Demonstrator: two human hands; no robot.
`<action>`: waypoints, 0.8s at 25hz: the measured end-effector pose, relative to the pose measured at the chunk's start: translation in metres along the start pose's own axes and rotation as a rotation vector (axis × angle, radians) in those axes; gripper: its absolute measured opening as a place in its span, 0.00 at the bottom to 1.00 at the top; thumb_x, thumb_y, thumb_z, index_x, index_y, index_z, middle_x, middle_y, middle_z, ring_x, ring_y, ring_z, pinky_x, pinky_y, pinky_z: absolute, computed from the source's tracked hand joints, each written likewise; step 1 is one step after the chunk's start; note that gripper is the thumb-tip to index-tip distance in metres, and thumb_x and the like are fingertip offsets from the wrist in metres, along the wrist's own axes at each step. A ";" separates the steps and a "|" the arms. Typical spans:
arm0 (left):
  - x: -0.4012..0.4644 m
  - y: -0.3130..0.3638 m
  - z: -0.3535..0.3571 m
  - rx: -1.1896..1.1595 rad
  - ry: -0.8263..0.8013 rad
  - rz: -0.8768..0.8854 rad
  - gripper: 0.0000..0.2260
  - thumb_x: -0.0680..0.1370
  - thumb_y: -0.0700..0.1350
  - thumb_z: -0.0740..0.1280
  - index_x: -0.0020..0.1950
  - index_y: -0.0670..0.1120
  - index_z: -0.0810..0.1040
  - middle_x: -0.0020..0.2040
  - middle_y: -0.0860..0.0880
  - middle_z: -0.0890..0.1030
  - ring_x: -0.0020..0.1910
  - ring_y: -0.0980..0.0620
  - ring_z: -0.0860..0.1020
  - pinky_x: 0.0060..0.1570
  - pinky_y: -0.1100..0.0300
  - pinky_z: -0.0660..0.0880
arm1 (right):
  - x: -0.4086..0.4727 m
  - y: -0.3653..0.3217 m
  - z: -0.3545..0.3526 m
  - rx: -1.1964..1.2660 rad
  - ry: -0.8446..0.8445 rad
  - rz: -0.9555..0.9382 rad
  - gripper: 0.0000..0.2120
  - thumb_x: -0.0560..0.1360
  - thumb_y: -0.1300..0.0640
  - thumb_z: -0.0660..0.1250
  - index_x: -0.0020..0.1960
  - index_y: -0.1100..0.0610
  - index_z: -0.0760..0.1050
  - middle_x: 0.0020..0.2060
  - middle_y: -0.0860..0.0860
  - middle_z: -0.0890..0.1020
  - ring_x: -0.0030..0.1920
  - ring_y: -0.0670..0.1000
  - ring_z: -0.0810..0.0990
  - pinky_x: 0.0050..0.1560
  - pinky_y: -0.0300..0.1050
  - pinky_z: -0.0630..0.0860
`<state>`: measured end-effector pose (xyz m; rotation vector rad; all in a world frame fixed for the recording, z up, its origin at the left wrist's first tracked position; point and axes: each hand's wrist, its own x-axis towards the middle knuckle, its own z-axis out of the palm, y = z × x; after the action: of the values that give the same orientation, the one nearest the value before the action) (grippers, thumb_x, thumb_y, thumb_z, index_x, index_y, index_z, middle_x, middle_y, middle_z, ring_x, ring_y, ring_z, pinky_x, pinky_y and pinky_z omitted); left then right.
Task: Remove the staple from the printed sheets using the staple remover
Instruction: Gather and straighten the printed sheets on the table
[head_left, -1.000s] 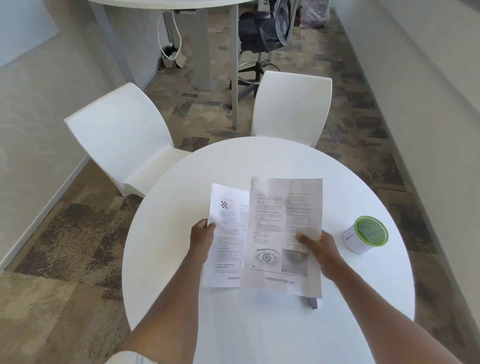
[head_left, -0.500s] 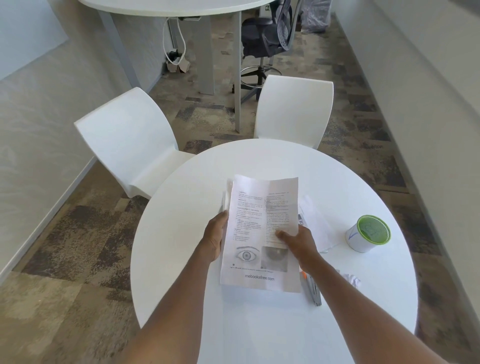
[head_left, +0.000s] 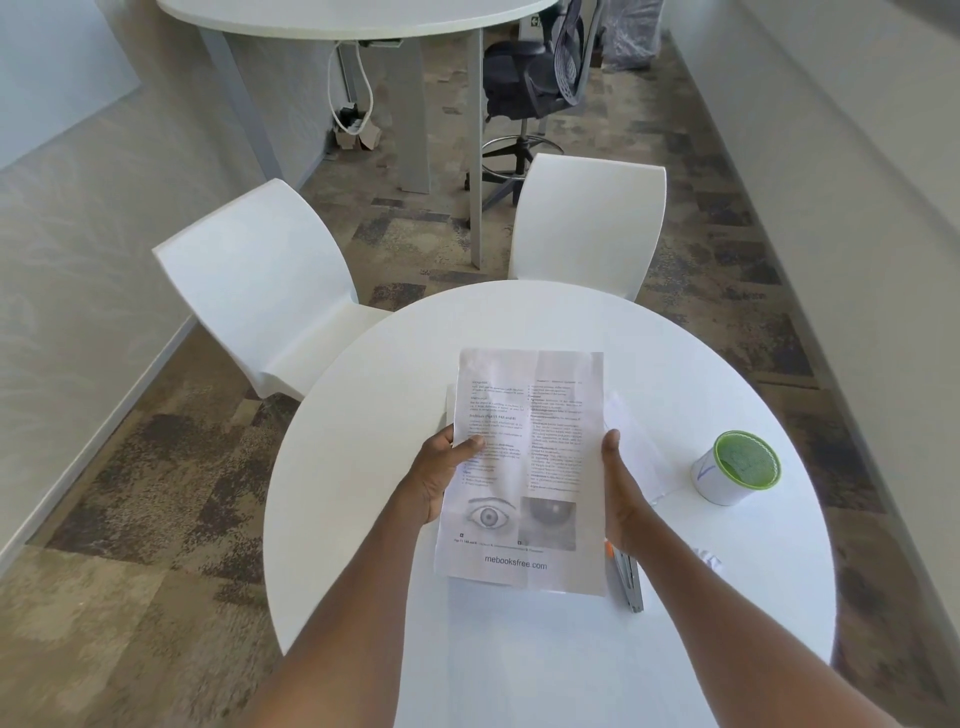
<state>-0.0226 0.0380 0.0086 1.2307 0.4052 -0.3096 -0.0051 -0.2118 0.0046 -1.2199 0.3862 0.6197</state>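
Observation:
I hold the printed sheets (head_left: 524, 467) stacked together above the round white table (head_left: 363, 467), text and an eye picture facing up. My left hand (head_left: 441, 473) grips their left edge with the thumb on top. My right hand (head_left: 621, 493) presses flat against their right edge. A grey metal tool with an orange tip, the staple remover (head_left: 626, 577), lies on the table just under my right wrist, partly hidden. No staple is visible at this size.
Another loose white sheet (head_left: 636, 452) lies on the table right of the stack. A green-lidded white cup (head_left: 737, 467) stands at the right. A small crumpled paper bit (head_left: 706, 558) sits near my right forearm. Two white chairs (head_left: 270, 291) stand beyond the table.
Two sheets that were held side by side have been brought together into one stack. My right hand shifted from on top of the page to its right edge.

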 end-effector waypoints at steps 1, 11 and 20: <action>0.001 -0.001 0.000 -0.001 0.005 0.000 0.15 0.78 0.39 0.70 0.65 0.44 0.80 0.60 0.44 0.84 0.59 0.45 0.82 0.60 0.48 0.78 | -0.001 0.001 0.000 0.027 -0.082 0.011 0.37 0.73 0.25 0.50 0.69 0.48 0.75 0.63 0.53 0.82 0.64 0.57 0.79 0.68 0.61 0.71; 0.011 -0.016 0.031 0.356 0.103 0.072 0.13 0.78 0.42 0.71 0.62 0.47 0.80 0.56 0.51 0.85 0.55 0.51 0.83 0.57 0.57 0.79 | -0.014 -0.006 -0.021 -0.381 0.198 -0.213 0.11 0.71 0.62 0.74 0.53 0.54 0.81 0.48 0.54 0.87 0.45 0.53 0.86 0.43 0.49 0.83; 0.031 -0.037 0.028 0.963 0.490 -0.029 0.17 0.78 0.44 0.68 0.67 0.49 0.75 0.65 0.48 0.79 0.63 0.46 0.78 0.59 0.52 0.76 | -0.020 -0.043 -0.078 -0.390 0.430 -0.294 0.11 0.75 0.67 0.68 0.56 0.59 0.78 0.44 0.53 0.84 0.42 0.51 0.83 0.33 0.37 0.77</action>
<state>-0.0077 -0.0003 -0.0289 2.2636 0.7365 -0.2240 0.0104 -0.3000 0.0240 -1.7549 0.4443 0.1746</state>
